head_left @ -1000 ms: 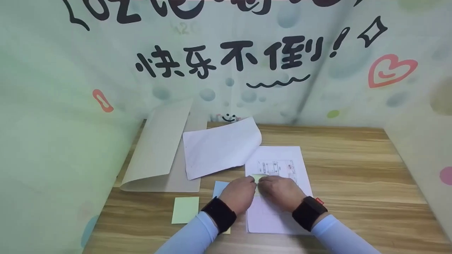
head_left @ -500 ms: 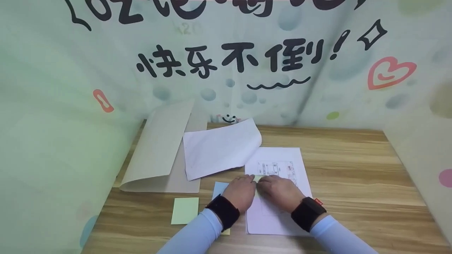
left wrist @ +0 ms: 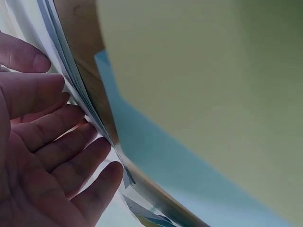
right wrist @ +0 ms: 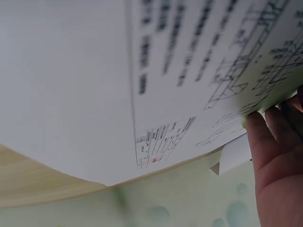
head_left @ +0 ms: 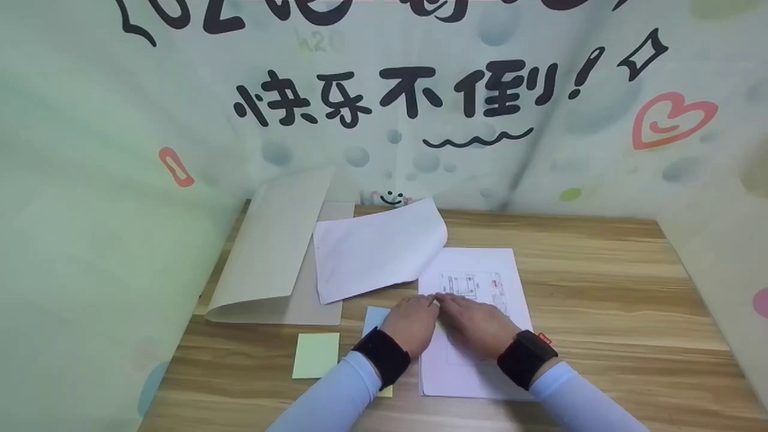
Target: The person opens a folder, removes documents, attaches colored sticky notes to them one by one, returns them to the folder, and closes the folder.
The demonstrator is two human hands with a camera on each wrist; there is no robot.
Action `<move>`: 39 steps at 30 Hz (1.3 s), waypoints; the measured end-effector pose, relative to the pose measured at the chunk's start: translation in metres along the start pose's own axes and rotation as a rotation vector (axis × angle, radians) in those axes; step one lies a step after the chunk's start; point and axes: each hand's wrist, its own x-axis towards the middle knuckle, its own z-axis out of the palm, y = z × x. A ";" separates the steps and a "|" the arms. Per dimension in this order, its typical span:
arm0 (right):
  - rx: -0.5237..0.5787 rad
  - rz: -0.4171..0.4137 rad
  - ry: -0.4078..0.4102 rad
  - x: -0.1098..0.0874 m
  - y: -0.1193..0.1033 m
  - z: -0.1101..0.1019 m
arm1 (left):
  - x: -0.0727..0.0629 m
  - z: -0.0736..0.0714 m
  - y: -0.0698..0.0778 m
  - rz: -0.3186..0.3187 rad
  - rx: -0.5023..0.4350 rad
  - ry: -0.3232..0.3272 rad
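Observation:
A stack of printed drawing sheets (head_left: 474, 378) lies on the table under both hands. My left hand (head_left: 411, 324) rests at the stack's left edge, its fingers loosely bent in the left wrist view. Fairly straight fingers of my right hand (head_left: 480, 329) press on the top sheet, fingertips meeting the left ones. A pale green sticky note (right wrist: 271, 100) shows by the right fingertips in the right wrist view; in the head view the hands mostly cover it. Left of the stack, partly under my left arm, are a blue sticky pad (head_left: 373, 319) and a yellow one (head_left: 386, 392).
A green sticky pad (head_left: 316, 356) lies farther left on the wooden table (head_left: 618, 300). Behind it stands a half-open beige folder (head_left: 270, 252). A white sheet (head_left: 378, 252) overlaps the folder and nears the stack's top left corner. A printed cloth (head_left: 384, 162) encloses the table's back and sides.
My fingertips have drawn together, covering the bit of green note that showed between them earlier. The left wrist has shifted slightly right. The sheets, folder and pads stay in place.

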 end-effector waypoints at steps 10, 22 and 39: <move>0.010 0.031 -0.011 -0.009 0.011 -0.004 | 0.002 -0.006 0.003 -0.001 -0.011 -0.033; 0.046 0.119 -0.019 -0.030 0.027 -0.005 | -0.005 -0.006 -0.001 0.002 -0.021 -0.003; 0.003 0.082 0.029 -0.074 0.015 -0.015 | -0.007 -0.004 -0.005 0.006 -0.082 0.004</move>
